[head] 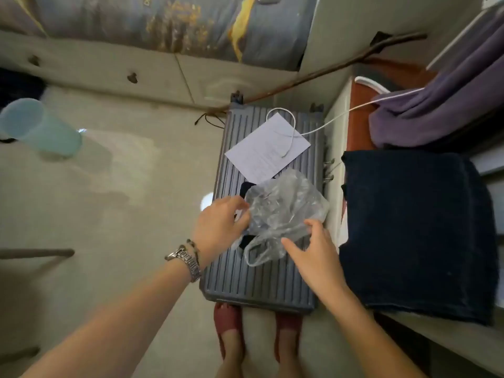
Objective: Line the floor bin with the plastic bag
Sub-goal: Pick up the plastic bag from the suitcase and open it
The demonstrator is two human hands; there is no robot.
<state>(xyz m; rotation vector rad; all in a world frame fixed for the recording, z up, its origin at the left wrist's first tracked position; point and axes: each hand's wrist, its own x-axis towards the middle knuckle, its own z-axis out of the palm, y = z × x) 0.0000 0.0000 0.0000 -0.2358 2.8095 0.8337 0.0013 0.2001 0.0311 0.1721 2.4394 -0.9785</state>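
Note:
A crumpled clear plastic bag [281, 211] lies on top of a grey ribbed suitcase [261, 285] in the middle of the view. My left hand [221, 225], with a metal watch on the wrist, pinches the bag's left edge. My right hand [313, 249] touches the bag's lower right side with its fingers spread; one bag handle loops out below, between the two hands. The light blue floor bin [38, 126] stands on the floor at the far left, well away from both hands.
A white sheet of paper [268, 148] and a white cable [291, 132] lie on the suitcase's far half. A dark blue folded cloth [409, 227] covers a ledge at the right, with purple fabric [436, 105] behind it. My feet in red slippers stand right at the suitcase's near edge.

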